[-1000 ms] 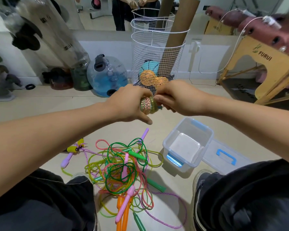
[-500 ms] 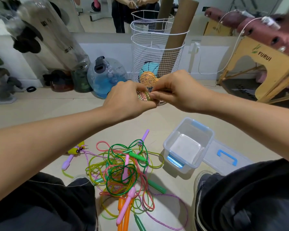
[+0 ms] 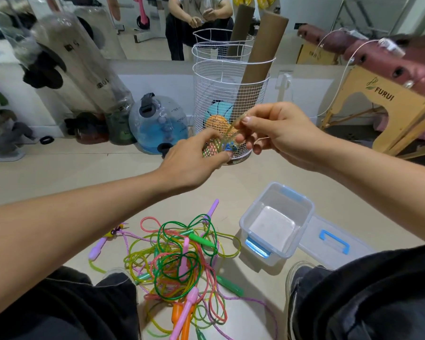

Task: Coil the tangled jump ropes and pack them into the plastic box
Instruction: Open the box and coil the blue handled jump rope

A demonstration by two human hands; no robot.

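While the left hand (image 3: pixel 194 155) is cupping a small wound bundle of rope (image 3: pixel 212 149) against its palm, fingers curled round it, the right hand (image 3: pixel 277 130) is pinching the loose end of that rope (image 3: pixel 233 125) between thumb and forefinger. The free strand is running from the bundle up toward one o'clock, so its long axis is slanting up and to the right, and the right hand is sitting at that upper end, just beside the left. Both hands are being held up in the air, well above the floor.

The plastic box (image 3: pixel 277 227) is standing open and empty on the floor at about five o'clock from the bundle, nearer the right arm, with its lid (image 3: pixel 334 241) lying just beside it at three o'clock. The rest of the jump ropes (image 3: pixel 182 261) are lying in a tangle at nine o'clock from the box, near it.

I judge the end needs tucking before the bundle goes down and right into the box; the right hand looks better placed for that drop.
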